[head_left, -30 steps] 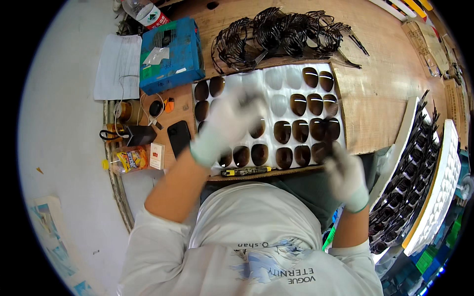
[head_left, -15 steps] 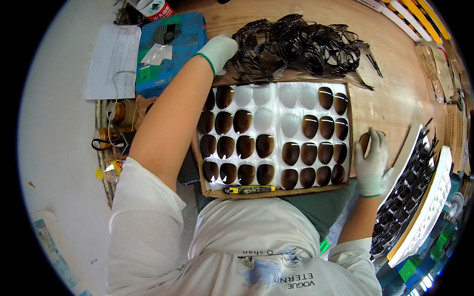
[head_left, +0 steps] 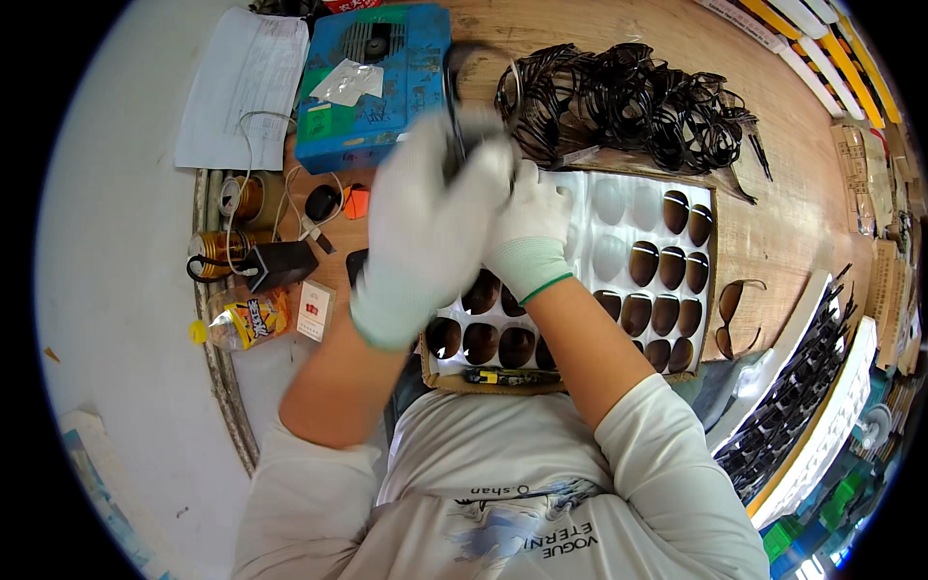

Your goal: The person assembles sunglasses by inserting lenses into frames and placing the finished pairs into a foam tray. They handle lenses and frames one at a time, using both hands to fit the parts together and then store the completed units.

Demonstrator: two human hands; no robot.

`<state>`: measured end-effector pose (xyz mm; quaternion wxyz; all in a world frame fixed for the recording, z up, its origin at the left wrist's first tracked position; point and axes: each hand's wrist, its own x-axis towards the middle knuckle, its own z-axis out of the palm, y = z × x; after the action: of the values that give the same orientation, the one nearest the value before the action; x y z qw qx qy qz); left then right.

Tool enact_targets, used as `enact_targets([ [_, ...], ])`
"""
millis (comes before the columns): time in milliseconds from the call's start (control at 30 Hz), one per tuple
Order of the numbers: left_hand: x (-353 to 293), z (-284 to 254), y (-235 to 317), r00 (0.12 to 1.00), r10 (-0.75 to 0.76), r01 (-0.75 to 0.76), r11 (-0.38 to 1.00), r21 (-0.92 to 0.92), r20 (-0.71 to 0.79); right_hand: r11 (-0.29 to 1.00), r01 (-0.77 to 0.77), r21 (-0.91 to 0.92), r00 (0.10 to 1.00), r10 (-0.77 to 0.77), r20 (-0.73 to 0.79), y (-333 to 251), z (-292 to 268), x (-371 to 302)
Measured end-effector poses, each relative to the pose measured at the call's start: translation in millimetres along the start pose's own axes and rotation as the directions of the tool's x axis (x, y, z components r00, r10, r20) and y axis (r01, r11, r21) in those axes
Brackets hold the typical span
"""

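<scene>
My gloved left hand (head_left: 416, 232), smeared by motion, is closed around a dark glasses frame (head_left: 449, 87) whose upper part sticks out above the fingers. Against it sits my gloved right hand (head_left: 534, 227), with curled fingers meeting the left hand at the frame's lower end; its fingertips are partly hidden. Beneath both wrists lies a shallow cardboard box (head_left: 713, 242) with rows of brown sunglass lenses (head_left: 645, 263) on a white liner, some hollows bare. A tangled heap of dark glasses frames (head_left: 638, 106) lies just beyond the box. Brown sunglasses (head_left: 732, 314) rest right of it.
A blue box (head_left: 416, 82) stands at the back left, near white paper (head_left: 246, 87). Cables, a black adapter (head_left: 280, 264) and a plastic bottle (head_left: 246, 317) crowd the left edge. A yellow-black cutter (head_left: 512, 377) lies along the box's front. Trays of dark frames (head_left: 793, 387) stand right.
My right hand has let go of the sunglasses at the right and crossed to my left hand. My left hand has drawn back from the heap with a frame.
</scene>
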<state>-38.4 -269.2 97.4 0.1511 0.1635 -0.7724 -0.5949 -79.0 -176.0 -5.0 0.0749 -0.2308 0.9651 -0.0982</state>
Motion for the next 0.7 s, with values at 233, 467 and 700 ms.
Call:
enact_targets([
  [233,-129,-15,-15,0.997,0.077,-0.076,0.996,-0.050,0.019,0.817,0.234,0.528,0.954,-0.087,-0.288,20,3,-47],
  [467,-180,-45,-2,0.959,0.052,-0.059,0.998,0.016,0.279,0.617,0.650,0.444,0.753,-0.445,-0.484,62,-139,-177],
  [700,-203,-3,11,0.856,-0.021,0.171,0.955,-0.243,0.517,0.438,0.777,0.453,0.628,-0.488,-0.606,5,-209,-263],
])
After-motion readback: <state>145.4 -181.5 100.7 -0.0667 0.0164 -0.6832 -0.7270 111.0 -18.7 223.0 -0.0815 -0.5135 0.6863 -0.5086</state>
